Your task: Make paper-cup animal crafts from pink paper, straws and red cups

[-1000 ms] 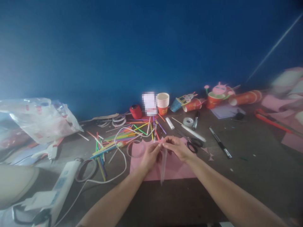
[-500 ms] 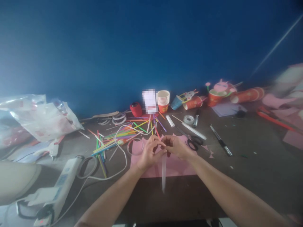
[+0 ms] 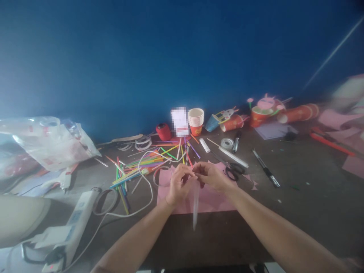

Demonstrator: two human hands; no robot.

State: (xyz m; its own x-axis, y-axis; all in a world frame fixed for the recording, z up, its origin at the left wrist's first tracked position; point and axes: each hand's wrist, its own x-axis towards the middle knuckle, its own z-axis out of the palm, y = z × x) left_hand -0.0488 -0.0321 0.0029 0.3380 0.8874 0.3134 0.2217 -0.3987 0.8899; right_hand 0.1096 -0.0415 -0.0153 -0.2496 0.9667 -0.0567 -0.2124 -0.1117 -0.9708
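Note:
My left hand (image 3: 178, 185) and my right hand (image 3: 212, 176) meet above a pink paper sheet (image 3: 212, 200) on the dark table. Both pinch the top end of a thin clear strip (image 3: 195, 206), probably tape or a straw, which hangs down toward me. The fingertips of the two hands touch each other. A clear tape ring (image 3: 162, 175) lies on the sheet's left corner. Black-handled scissors (image 3: 233, 170) lie just right of my right hand.
Several coloured straws (image 3: 142, 165) and a white cable (image 3: 148, 189) lie to the left, with a power strip (image 3: 74, 222) and plastic bags (image 3: 48, 142). Stacked paper cups (image 3: 196, 121), a red thread spool (image 3: 163, 131), tape roll (image 3: 226, 143), pens and cup crafts (image 3: 263, 112) line the blue wall.
Both hands stayed pinched together over the pink sheet, dropping slightly toward me. The hanging strip shifted with them; the view tilted a little.

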